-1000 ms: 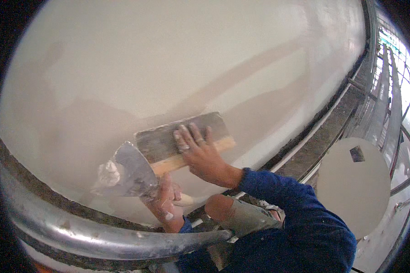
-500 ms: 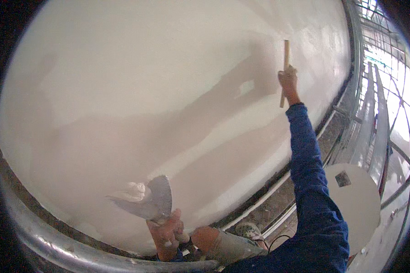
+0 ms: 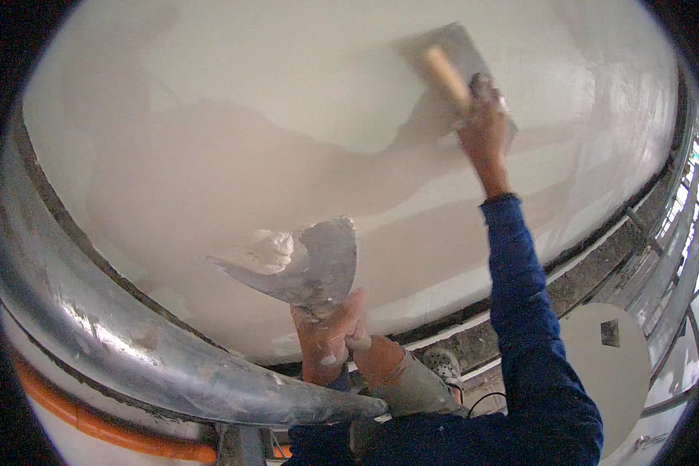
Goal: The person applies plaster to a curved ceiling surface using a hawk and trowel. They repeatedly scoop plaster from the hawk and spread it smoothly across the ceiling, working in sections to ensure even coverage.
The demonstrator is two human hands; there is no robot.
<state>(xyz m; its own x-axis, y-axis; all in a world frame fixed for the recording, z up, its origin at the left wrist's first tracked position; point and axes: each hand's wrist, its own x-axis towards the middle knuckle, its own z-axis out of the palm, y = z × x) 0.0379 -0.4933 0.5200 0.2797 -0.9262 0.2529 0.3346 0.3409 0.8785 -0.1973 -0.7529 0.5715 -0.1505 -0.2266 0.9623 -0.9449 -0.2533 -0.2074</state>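
Note:
My right hand [image 3: 485, 136] is closed round the wooden handle of a plastering trowel [image 3: 467, 53], out at the upper right with the arm stretched. The trowel's grey blade lies against or very near the pale wall [image 3: 210, 171]; its contact edge is hard to make out through the blur. Lower down, in the middle, my left hand [image 3: 326, 338] grips a wide putty knife [image 3: 332, 260] from below. The knife's curved metal blade carries a lump of white plaster [image 3: 272, 250]. Fingers hide the knife's handle.
A thick metal pipe [image 3: 171, 369] crosses the lower left in front of me, with an orange pipe [image 3: 109, 423] beneath. At right lie a round white lid-like disc [image 3: 598, 357] with a dark square and scaffolding bars [image 3: 676, 241]. My shoe [image 3: 443, 365] shows below.
The trowel, seen edge-on before, now shows its broad blade and tilted handle, farther up and left in view. The view has shifted, showing more of the metal pipe. Both hands keep their holds.

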